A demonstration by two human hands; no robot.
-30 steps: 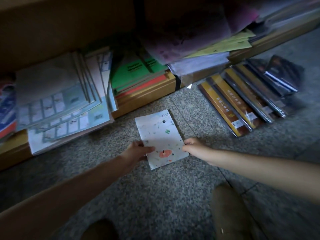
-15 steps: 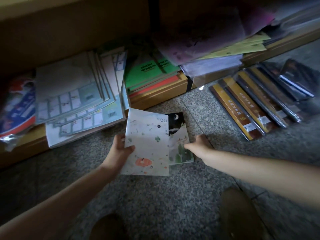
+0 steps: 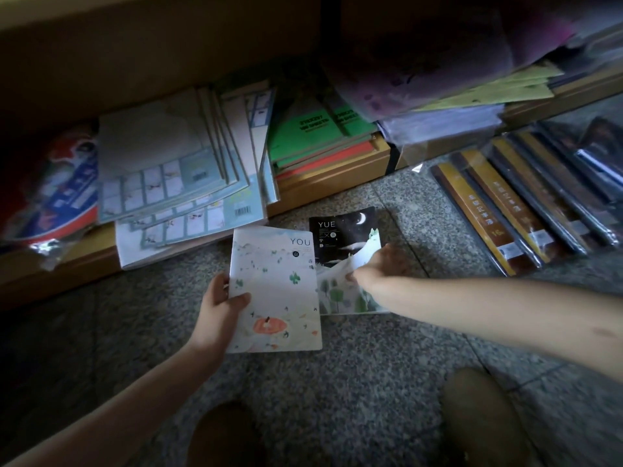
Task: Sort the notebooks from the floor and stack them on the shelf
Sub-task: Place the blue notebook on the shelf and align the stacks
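Notebooks are at the middle of the view. A white paper-covered notebook printed "YOU" with an orange pumpkin (image 3: 279,291) is lifted off the speckled grey stone floor (image 3: 337,392). The left hand (image 3: 219,308) grips its left edge, thumb on the cover. Its right edge overlaps a black night-sky notebook marked "YUE" (image 3: 340,230), which lies flat on the floor. The right hand (image 3: 384,267) rests on that cover near its right edge; blur hides whether the fingers pinch it.

Behind them runs the low wooden shelf (image 3: 330,178). It is crowded with a fanned pile of pale blue-grey exercise books (image 3: 175,170) that overhangs its lip, and a stack of green and red notebooks (image 3: 313,133) beside the pile. Loose purple and yellow sheets (image 3: 465,92) sag over the shelf on the right. A red, white and blue plastic packet (image 3: 50,190) sits at the far left, partly cut off. On the floor to the right lies a row of plastic-wrapped brown and yellow books (image 3: 505,217), their print too small to read. Two brown shoes (image 3: 478,419) show at the bottom edge, dim and cut off.
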